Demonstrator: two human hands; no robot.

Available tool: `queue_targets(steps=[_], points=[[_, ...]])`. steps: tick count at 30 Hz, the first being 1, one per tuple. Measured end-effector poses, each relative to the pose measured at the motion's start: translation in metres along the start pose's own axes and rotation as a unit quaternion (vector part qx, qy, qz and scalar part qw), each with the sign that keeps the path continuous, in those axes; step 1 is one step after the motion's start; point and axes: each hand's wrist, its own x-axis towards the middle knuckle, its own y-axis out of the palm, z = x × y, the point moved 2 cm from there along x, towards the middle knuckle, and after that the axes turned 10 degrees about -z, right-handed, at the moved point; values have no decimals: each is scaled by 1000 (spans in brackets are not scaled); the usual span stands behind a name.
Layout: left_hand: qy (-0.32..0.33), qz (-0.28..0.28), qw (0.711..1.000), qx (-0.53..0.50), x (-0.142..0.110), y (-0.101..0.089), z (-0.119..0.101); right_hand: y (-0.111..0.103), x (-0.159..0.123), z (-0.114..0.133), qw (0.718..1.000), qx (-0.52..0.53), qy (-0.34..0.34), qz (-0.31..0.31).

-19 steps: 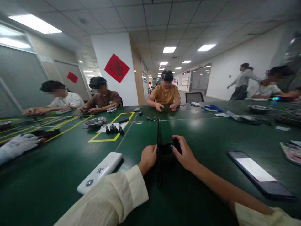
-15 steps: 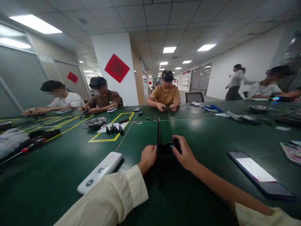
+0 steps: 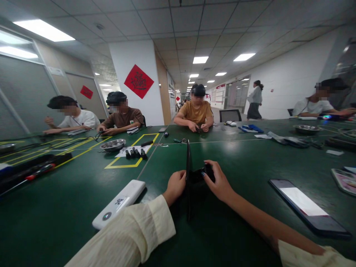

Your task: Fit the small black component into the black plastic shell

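My left hand (image 3: pixel 177 186) is closed on the near-left side of a thin black flat thing (image 3: pixel 188 185) that stands upright, seen almost edge-on. What kind of thing it is I cannot tell. My right hand (image 3: pixel 218 180) is closed on a small black piece (image 3: pixel 208 171), pinched between thumb and fingers just right of the flat thing. Dark material (image 3: pixel 196 178) shows between the hands; whether it joins both parts is unclear. Left of my sleeve lies a white power bank (image 3: pixel 119 204) with digits on it. To the right a phone (image 3: pixel 306 205) lies with part of its screen lit.
On the green table (image 3: pixel 239 159) stand a metal bowl (image 3: pixel 112 145) and several black cylindrical pieces (image 3: pixel 136 153). A red-handled screwdriver (image 3: pixel 39 172) lies left. Another metal bowl (image 3: pixel 306 129) and plastic bags (image 3: pixel 286 139) are right. Co-workers sit around the far edges.
My hands and the black things stay almost in place. A white plastic bag at the left edge has gone from view. One co-worker at far left has raised a hand; a walking person moved left.
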Motion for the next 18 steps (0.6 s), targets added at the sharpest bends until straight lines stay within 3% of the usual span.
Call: queue_targets(steps=[13, 18], points=[[-26, -37, 998, 45, -1, 1, 10, 3, 1, -4, 1000, 12, -12, 8], [-13, -27, 999, 29, -2, 0, 5, 2, 1, -5, 1000, 7, -8, 6]])
